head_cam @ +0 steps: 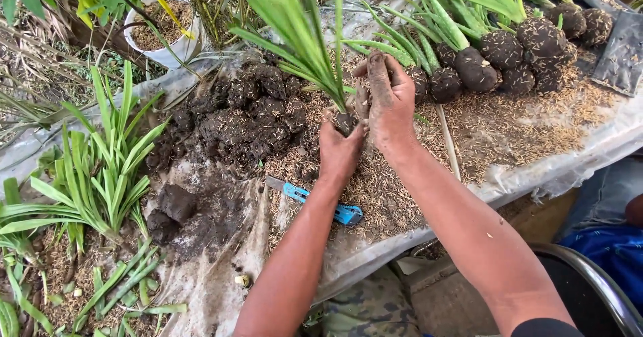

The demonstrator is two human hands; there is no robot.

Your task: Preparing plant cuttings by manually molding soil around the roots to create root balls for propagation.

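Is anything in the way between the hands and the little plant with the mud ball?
No. Both hands already touch it: the left hand cups the soil ball of the plant from below, and the right hand presses its side. Nothing visible lies between them.

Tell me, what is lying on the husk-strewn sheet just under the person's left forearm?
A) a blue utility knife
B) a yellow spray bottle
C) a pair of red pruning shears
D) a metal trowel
A: a blue utility knife lies on the plastic sheet among the rice husks, just below the left hand, which with the right hand cups the seedling's soil ball.
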